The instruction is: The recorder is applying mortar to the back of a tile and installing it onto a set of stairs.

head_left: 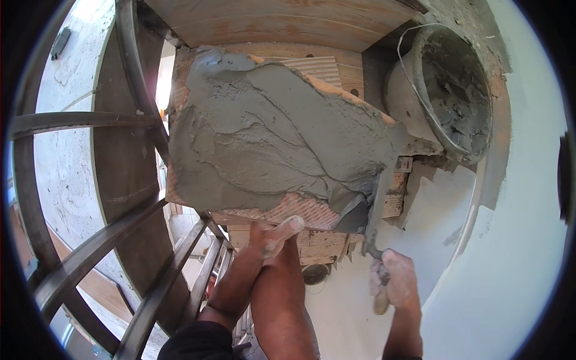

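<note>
A tile [306, 211] lies ribbed back up in front of the person, beside a dark metal railing [90, 257]. Grey mortar [252, 135] covers most of it in uneven ridges, leaving reddish ribs bare along the near edge. The left hand [279, 237] is at that edge, thumb uppermost; its fingers are hidden, so whether it is clamped I cannot tell. The right hand [401, 279] is closed round the handle of a trowel [381, 303], whose mortar-coated blade meets the tile's near right corner. Beyond, wood-patterned boards [288, 27] form a ledge. A mortar-smeared bucket [399, 96] stands at upper right, near a pale wall [528, 198].
</note>
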Demonstrator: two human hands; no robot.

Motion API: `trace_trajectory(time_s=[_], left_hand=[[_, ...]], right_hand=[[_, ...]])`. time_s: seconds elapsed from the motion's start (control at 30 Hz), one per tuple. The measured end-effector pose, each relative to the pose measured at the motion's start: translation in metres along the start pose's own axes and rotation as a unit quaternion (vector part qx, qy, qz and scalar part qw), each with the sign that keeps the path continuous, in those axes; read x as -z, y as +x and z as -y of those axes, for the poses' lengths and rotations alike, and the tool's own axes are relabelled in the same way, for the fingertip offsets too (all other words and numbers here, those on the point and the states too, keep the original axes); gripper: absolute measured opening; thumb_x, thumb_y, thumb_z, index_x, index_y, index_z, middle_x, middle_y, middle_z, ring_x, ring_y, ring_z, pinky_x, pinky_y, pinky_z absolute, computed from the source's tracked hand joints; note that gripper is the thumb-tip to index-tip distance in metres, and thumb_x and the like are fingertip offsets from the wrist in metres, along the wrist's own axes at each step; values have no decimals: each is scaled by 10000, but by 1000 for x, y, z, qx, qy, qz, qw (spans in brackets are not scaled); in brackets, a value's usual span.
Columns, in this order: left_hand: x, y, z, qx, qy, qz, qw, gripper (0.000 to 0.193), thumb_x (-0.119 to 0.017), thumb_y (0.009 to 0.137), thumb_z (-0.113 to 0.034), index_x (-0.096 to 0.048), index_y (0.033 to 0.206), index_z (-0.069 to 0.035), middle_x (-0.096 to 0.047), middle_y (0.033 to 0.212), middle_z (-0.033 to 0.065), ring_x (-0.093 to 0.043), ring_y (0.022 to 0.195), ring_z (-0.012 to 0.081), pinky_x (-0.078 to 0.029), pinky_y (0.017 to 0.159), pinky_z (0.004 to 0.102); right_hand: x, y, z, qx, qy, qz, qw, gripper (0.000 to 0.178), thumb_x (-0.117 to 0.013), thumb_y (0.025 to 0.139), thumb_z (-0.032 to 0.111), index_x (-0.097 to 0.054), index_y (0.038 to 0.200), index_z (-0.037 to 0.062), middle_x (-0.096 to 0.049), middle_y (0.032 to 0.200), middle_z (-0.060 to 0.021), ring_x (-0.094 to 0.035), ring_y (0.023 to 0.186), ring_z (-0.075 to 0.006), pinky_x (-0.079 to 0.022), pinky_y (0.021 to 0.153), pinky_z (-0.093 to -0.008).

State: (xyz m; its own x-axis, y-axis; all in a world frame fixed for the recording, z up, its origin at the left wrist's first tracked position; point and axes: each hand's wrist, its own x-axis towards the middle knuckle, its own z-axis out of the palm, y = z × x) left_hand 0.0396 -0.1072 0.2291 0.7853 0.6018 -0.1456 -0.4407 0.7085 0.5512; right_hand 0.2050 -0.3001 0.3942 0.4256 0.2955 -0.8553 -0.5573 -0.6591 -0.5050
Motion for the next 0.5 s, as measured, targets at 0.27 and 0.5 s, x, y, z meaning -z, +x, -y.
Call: trace_trajectory(time_s=[0.27, 0.5], left_hand=[[11, -6, 8, 12, 89, 2, 996, 443, -697, 921, 45, -559, 1341, 27, -620, 1292, 72, -603, 1166, 175, -458, 1057, 349], [41, -24, 31, 33, -4, -41, 999, 461, -707, 921, -19, -523, 1344, -20, -601, 1253, 50, -596, 1147, 148, -489, 995, 339]], right_hand=[[-34, 37, 65, -43, -40, 142, 988, 453, -496, 1067, 398, -610, 902, -8, -504, 645, -27, -510, 539, -132, -436, 529, -299], [-26, 37, 87, 210, -495, 26, 843, 324, -560, 1021, 299, -600, 850, 27, -627, 705, -180, -613, 651, -399, -481, 621, -471]])
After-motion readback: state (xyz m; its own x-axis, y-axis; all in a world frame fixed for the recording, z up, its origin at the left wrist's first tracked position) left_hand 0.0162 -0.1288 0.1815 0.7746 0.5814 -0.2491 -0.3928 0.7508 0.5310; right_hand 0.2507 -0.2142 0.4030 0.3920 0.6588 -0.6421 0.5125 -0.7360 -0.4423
